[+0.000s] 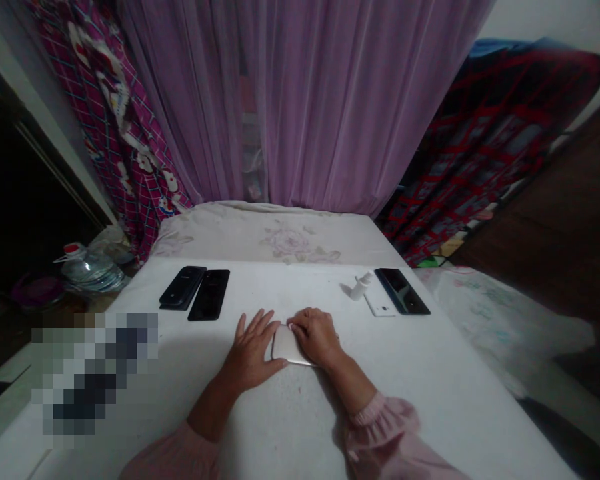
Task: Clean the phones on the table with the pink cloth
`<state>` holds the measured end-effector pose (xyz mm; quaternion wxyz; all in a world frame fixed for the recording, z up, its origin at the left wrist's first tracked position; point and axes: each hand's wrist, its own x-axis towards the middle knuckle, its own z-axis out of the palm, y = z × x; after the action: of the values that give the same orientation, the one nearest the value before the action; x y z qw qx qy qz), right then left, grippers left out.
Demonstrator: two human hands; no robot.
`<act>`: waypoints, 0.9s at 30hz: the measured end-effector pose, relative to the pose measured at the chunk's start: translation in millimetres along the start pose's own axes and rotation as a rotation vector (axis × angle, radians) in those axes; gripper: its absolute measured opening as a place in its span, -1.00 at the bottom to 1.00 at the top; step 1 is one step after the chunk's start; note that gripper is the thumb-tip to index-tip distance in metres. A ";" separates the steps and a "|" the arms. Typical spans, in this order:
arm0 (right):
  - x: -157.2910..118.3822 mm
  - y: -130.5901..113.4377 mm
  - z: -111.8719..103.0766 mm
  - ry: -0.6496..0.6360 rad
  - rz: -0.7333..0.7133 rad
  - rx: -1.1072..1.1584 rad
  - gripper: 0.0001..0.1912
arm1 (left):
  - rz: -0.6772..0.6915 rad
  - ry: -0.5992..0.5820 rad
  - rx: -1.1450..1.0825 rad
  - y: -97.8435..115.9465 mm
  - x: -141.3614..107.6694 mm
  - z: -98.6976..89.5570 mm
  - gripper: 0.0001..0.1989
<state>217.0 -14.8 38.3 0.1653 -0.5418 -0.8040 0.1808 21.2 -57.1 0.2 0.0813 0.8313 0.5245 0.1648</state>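
Observation:
A pale gold smartphone [286, 347] lies flat on the white table in front of me. My left hand [253, 350] steadies it from the left, its thumb along the near edge and its index finger by the far edge; the other fingers are stretched out. Over the right part of the phone, my right hand [316, 337] is closed with its fingertips pressed down. A small pale pinkish-white piece [291, 326] shows at those fingertips, mostly hidden, and I cannot make out what it is.
Two dark phones, a left one [183, 288] and a right one [209, 295], lie at the back left. A small white bottle [361, 287] stands by a white phone [381, 307] and a dark phone [404, 291]. A water jug [93, 270] is beyond the left edge; a purple curtain [330, 100] hangs behind.

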 end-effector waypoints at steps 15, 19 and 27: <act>-57.5 89.5 -23.0 0.290 0.116 0.147 -0.74 | -0.008 0.073 0.015 0.0 0.1 0.2 -0.37; -46.0 80.6 -16.2 0.338 0.181 0.138 -0.72 | -0.020 0.079 0.030 2.5 -0.8 0.5 -0.38; -35.8 65.6 -16.2 0.243 0.238 -0.036 -0.75 | -0.014 0.039 0.036 14.3 4.3 5.9 -0.27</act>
<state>290.5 -23.5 19.3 0.2288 -0.6539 -0.7115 0.1177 37.1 -59.3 -0.1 0.0571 0.8255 0.5348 0.1711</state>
